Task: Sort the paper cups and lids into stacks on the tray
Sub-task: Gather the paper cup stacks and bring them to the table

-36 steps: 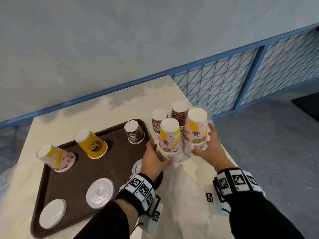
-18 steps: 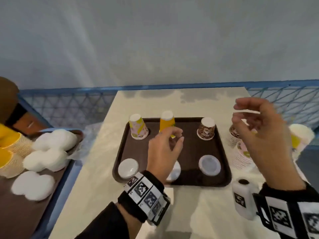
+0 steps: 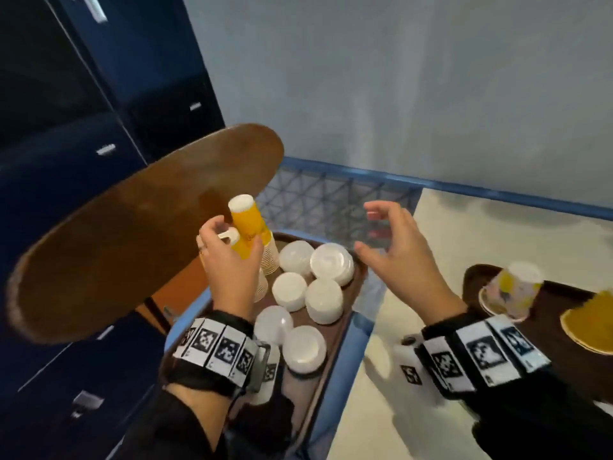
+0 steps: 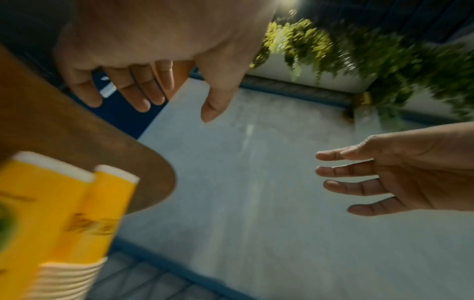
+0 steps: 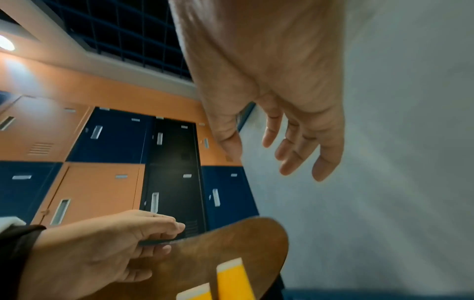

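Hands: left [image 3: 229, 273] loosely curled beside yellow cup stack [image 3: 249, 227], empty; right [image 3: 394, 257] spread, empty.

Tall stacks of upturned yellow paper cups [image 3: 249, 227] stand just beyond the left hand's fingers [image 3: 217, 232]; piles of round white plastic lids [image 3: 323, 288] lie below the right hand's fingers [image 3: 381, 210], on a brown tray [image 3: 360, 270].

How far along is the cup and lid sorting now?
Done: a floral cup and a yellow cup stand on the work tray. In hand: nothing; left hand hovers by the yellow cup stacks, right hand empty. Remaining: those stacks and white lid stacks.
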Tool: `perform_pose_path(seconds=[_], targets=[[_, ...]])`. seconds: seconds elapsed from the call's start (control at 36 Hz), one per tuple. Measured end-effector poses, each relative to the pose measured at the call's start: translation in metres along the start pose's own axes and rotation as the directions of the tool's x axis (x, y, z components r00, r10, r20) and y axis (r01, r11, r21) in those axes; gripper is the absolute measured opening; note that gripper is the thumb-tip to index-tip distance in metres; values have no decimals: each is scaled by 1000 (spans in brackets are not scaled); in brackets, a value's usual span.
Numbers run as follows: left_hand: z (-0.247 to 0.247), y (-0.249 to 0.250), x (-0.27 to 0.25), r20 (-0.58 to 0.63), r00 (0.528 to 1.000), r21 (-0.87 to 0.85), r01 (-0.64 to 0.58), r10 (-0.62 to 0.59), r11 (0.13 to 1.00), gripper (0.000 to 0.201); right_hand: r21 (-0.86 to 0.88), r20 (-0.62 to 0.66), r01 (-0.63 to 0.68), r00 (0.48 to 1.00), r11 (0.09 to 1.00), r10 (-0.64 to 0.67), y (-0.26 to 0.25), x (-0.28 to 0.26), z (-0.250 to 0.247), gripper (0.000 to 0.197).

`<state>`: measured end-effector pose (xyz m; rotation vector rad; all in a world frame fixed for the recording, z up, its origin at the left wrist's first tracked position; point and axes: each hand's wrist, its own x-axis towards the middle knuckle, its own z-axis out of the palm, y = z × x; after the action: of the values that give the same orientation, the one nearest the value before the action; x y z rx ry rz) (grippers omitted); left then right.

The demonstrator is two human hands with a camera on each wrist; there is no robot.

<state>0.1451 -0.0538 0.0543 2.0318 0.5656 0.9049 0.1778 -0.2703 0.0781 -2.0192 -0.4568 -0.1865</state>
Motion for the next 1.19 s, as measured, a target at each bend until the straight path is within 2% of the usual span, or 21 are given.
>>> perform_pose_path(seconds=[0.08, 0.19, 0.28, 0.36, 0.47, 0.58, 0.67, 0.75, 0.97, 1.11, 1.19], targets=[[-10, -39, 26, 42, 992, 71, 113, -116, 991, 71, -29, 116, -26, 993, 999, 29, -2, 34, 60, 53], [-7, -80, 49, 154, 966, 120, 192, -209, 974, 84, -82, 217, -88, 971, 993, 104, 3, 73, 126, 58], [4, -104, 63, 228, 942, 66, 236, -245, 970, 93, -82, 244, -143, 957, 986, 159, 7, 98, 166, 65], [12, -119, 70, 290, 925, -12, 262, -247, 965, 91, -99, 261, -172, 946, 980, 193, 11, 121, 199, 75], [19, -139, 73, 344, 909, -29, 262, -237, 965, 82, -77, 264, -230, 933, 970, 243, 18, 143, 231, 93], [16, -147, 75, 377, 899, 54, 220, -224, 974, 76, 11, 257, -242, 938, 970, 231, 20, 153, 251, 97], [6, -150, 74, 392, 892, 68, 213, -223, 975, 77, 14, 279, -212, 939, 977, 200, 21, 152, 261, 81], [-10, -155, 68, 386, 891, 80, 228, -241, 970, 76, -1, 338, -236, 915, 972, 222, 21, 145, 266, 73], [-62, -168, 39, 343, 897, 79, 269, -279, 960, 75, 1, 486, -261, 844, 965, 227, 19, 107, 273, 71], [-79, -171, 26, 320, 899, 104, 282, -301, 954, 74, -2, 503, -251, 837, 968, 218, 15, 87, 275, 68], [-81, -174, 21, 322, 888, 88, 318, -329, 944, 79, -68, 530, -231, 816, 971, 231, 13, 76, 279, 70]])
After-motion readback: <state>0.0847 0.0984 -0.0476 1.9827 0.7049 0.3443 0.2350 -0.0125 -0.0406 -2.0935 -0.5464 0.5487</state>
